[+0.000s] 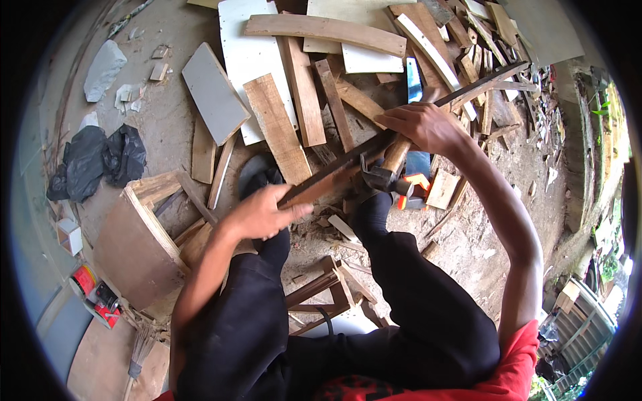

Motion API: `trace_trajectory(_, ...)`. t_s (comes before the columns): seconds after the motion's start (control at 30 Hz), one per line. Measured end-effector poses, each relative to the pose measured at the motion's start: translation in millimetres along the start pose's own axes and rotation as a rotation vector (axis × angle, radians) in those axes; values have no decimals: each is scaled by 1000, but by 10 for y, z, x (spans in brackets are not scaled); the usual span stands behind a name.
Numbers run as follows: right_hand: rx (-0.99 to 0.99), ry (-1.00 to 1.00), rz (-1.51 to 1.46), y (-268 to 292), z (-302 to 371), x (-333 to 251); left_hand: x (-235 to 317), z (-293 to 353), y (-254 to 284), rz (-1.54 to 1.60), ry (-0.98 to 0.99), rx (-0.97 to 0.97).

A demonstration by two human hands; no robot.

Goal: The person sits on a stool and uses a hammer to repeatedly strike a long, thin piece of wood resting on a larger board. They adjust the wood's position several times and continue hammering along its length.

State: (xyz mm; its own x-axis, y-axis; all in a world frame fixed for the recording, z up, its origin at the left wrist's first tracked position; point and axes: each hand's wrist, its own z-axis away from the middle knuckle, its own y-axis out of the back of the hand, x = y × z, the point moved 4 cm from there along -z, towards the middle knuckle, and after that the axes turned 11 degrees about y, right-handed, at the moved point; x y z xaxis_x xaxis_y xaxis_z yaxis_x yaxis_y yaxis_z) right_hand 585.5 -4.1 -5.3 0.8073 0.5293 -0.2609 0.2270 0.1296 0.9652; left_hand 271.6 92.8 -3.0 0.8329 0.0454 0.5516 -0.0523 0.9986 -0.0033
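A claw hammer (396, 156) crosses a long, slanting brown plank (338, 176).

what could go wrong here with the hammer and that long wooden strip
The hammer, gripped in the right hand, might slip and drop onto the right foot, which shows just below its head. The long wooden strip, held by the left hand, could snag on the wood scraps near its far end. A shift of that foot could bring it against the nearby saw.
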Motion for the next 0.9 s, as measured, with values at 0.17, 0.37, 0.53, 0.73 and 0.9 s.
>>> trace_trajectory(0.17,-178,-176,333,511,-267,-707,-41,-49,229,-110,67,73)
trace_trajectory(0.37,-395,-557,60,592,-289,-1085,-37,-35,212,-79,-50,118)
trace_trajectory(0.53,-409,-542,54,351,-157,-774,-176,-97,128,-201,-160,288)
trace_trajectory(0.73,-33,-134,210,162,-42,-309,-75,10,3,-243,-113,271)
trace_trajectory(0.9,51,5,222,-42,-7,-197,-60,17,43,-218,-150,251)
